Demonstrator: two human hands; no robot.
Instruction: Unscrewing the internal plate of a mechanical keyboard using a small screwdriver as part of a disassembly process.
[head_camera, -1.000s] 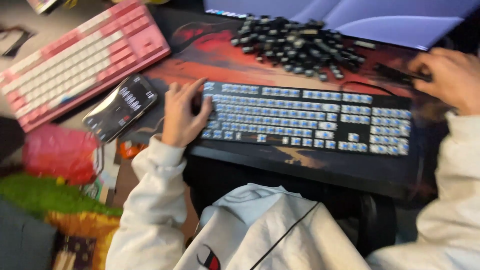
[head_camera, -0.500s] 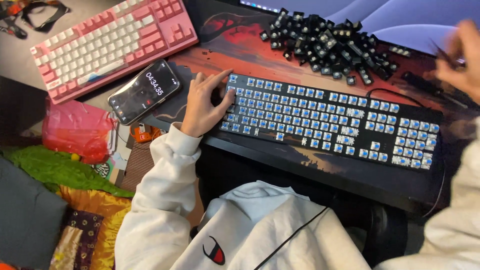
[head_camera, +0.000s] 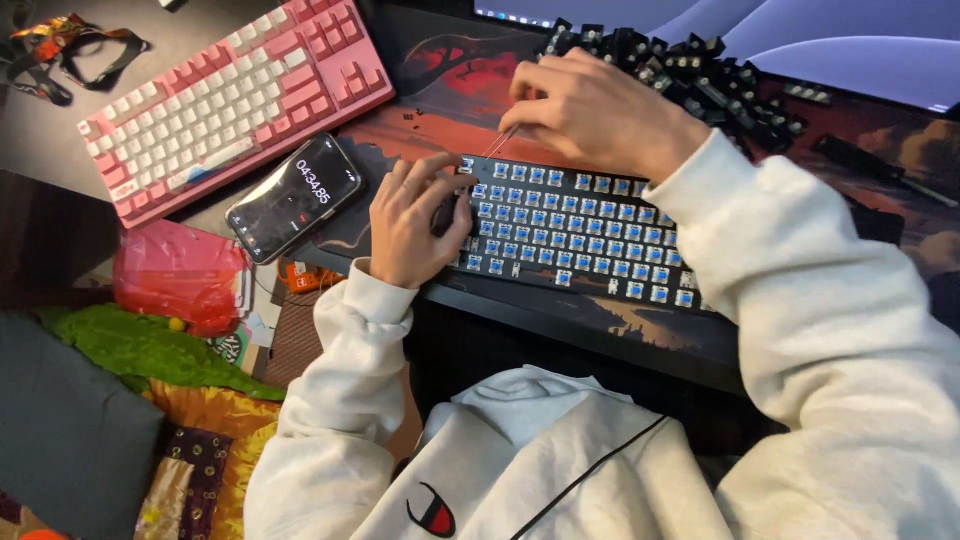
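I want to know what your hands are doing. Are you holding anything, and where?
The right hand pinches a thin wire tool by its top end. The left hand holds nothing; it rests on the black keyboard, at its left end.

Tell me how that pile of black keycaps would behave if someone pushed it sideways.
The keycaps lie as a loose heap of small separate pieces, so a push would probably scatter them rather than move them together. They look like light plastic, likely sliding easily. They sit on the desk mat, which may slow them slightly. Their blocky shape suggests tumbling, not rolling.
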